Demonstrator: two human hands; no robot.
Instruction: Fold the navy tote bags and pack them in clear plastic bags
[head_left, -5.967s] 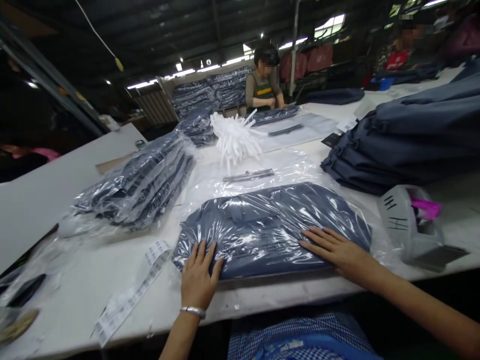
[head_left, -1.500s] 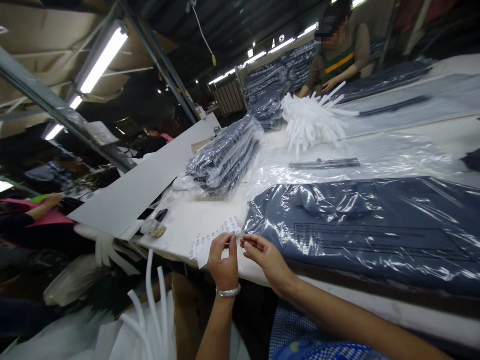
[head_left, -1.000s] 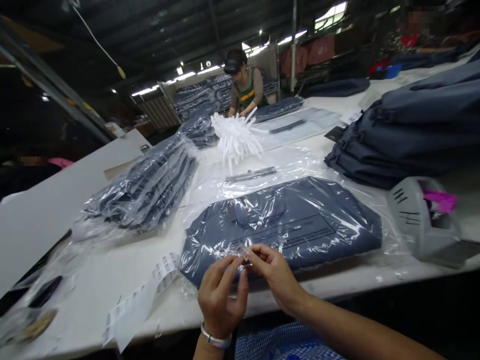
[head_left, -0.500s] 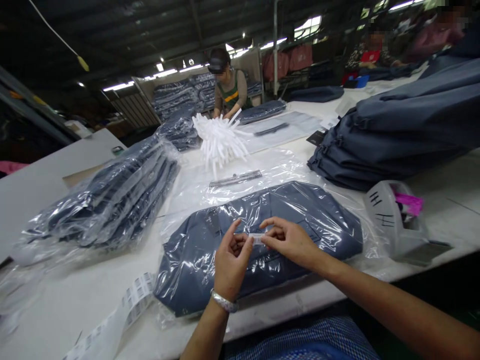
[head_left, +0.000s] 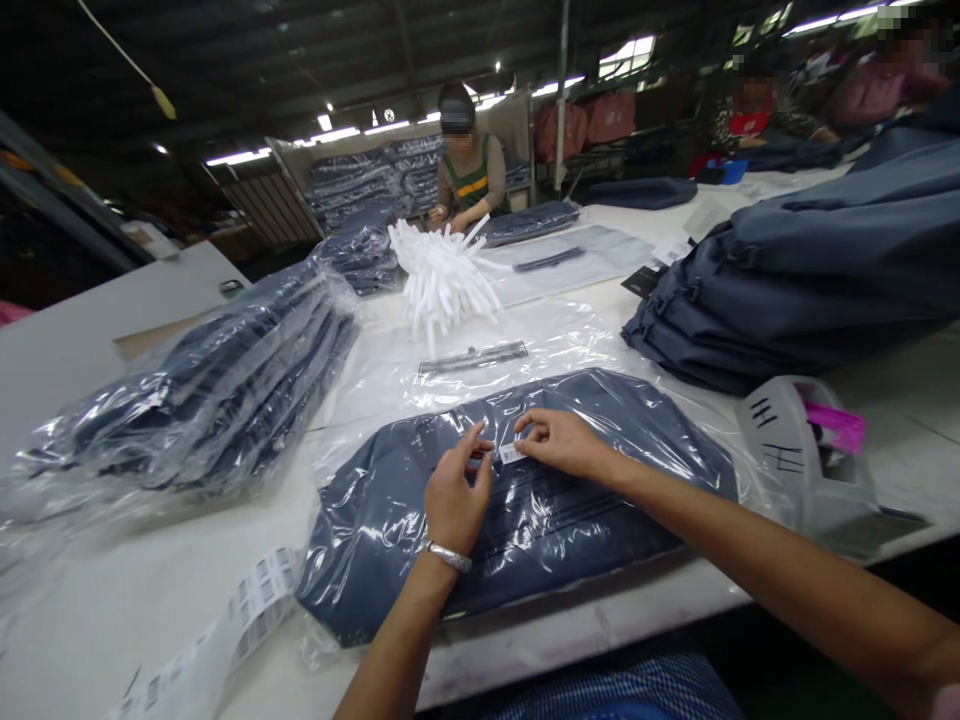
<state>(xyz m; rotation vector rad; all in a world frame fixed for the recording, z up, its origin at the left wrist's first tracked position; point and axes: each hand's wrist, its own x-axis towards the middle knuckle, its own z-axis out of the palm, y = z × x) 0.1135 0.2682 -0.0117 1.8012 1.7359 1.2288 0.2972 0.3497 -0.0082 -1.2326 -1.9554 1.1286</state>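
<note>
A dark blue bag in clear plastic (head_left: 570,520) lies flat on the white table in front of me. Over its middle, my right hand (head_left: 559,440) pinches the right end of a small white barcode label (head_left: 511,454). My left hand (head_left: 459,485), with a silver bracelet at the wrist, is just left of the label, its thumb and index finger curled close together. Whether those fingertips still touch the label is too small to tell. A strip of barcode labels (head_left: 259,605) lies at the lower left.
Plastic-wrapped bags (head_left: 225,380) are stacked at left. White strips (head_left: 446,280) lie beyond the bag. At right are unwrapped dark bags (head_left: 795,270) and a clear plastic bin (head_left: 780,450) holding something pink. A person (head_left: 472,180) stands across the table.
Both hands and the label have moved slightly up the bag. The label has tilted, and my left fingertips have shifted off its left end. The view has shifted a little.
</note>
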